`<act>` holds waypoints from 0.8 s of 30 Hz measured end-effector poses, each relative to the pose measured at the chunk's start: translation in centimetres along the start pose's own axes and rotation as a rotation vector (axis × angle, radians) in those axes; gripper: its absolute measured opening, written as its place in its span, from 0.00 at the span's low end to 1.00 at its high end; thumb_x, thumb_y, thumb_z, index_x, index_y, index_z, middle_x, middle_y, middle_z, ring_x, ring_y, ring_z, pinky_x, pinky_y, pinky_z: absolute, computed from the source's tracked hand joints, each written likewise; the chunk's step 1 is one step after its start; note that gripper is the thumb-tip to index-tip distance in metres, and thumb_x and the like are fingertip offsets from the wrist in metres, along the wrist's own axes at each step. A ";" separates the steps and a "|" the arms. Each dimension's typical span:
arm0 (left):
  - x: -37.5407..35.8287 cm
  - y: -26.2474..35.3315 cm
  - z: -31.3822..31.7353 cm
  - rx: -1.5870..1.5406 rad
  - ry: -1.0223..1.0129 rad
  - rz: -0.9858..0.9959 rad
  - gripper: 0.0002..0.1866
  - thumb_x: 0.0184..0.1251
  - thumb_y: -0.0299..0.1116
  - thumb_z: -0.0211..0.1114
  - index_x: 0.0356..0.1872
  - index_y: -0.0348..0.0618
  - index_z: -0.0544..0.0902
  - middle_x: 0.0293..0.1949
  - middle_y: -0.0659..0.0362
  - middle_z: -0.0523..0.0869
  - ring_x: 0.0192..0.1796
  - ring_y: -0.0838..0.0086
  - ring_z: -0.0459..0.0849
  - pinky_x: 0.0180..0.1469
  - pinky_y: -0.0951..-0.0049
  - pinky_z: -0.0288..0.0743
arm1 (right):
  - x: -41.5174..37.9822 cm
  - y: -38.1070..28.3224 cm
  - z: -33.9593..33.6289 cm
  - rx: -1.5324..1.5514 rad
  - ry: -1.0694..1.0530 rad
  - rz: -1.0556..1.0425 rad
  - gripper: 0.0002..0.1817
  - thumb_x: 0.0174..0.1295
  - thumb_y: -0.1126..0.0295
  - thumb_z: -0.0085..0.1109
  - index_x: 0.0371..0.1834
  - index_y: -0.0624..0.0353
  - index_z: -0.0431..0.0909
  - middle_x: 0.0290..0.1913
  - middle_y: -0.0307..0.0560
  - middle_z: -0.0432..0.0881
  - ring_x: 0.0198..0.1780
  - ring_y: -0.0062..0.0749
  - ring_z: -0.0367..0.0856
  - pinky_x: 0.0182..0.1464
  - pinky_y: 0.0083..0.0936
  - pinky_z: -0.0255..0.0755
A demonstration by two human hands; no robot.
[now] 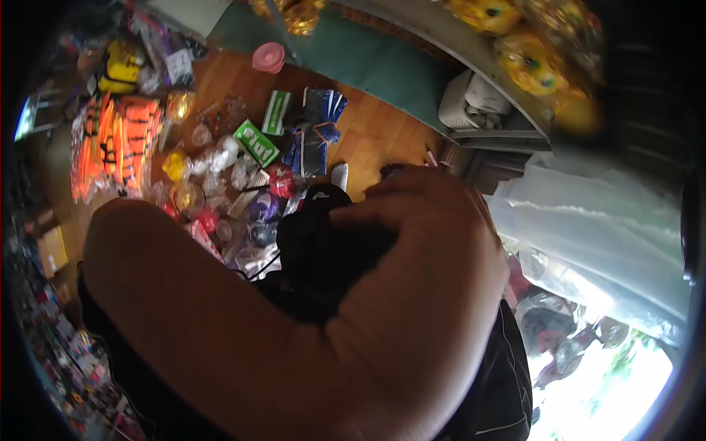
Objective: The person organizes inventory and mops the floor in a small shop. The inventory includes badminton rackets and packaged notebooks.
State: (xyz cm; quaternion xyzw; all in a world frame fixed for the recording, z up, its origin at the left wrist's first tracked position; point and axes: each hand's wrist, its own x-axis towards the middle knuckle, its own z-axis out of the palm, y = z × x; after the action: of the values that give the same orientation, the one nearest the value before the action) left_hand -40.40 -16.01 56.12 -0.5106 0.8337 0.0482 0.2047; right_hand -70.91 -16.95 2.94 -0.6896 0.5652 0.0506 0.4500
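My right hand (412,202) reaches in from the right, its fingers apart and pointing left, partly blurred. Its lowest finger overlaps the edge of a black cloth-like item (320,220) with a small white logo near the top. A thin black cord trails from that item's left side. Just above the fingers shows a small dark object (392,170). Bare limbs fill the lower middle and hide what lies beneath. Nothing shows in the fingers. My left hand is not in the picture.
Ahead on the wooden floor lie green-and-white boxes (257,143), dark blue packets (314,151), bagged small goods (220,158) and orange vests (121,143). A pink bowl (269,57) sits farther off. Shelving (507,140) with yellow figures (529,62) stands right, above plastic sheeting (596,228).
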 end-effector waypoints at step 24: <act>14.6 -1.9 24.3 -1.073 0.101 -0.763 0.20 0.47 0.33 0.60 0.44 0.39 0.74 0.40 0.49 0.77 0.43 0.63 0.77 0.41 0.66 0.70 | -0.2 -43.3 -14.9 -0.321 0.139 -0.575 0.08 0.41 0.85 0.57 0.16 0.59 0.75 0.32 0.43 0.77 0.39 0.23 0.75 0.39 0.17 0.69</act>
State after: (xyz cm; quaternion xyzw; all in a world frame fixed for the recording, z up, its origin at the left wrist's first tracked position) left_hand -37.43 -22.01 28.55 -0.8031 0.4629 0.3571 -0.1148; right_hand -41.81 -28.80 36.19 -0.8846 0.3619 -0.0373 0.2918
